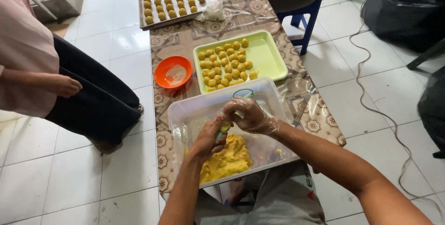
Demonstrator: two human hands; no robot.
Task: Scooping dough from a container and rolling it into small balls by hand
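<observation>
Yellow dough (228, 159) in clear tub (183, 113), 2 hands (right (246, 115) gloved, left (208, 138) bare) pinching a dough lump (225, 126)

- A crumpled clear plastic bag (212, 10) lies on the bench, just beside the metal baking tray (174, 20).
- No labels, signs or screens show anywhere.

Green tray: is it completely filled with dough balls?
No, the dough balls cover only the left part of the green tray, while its right part is bare.
</observation>
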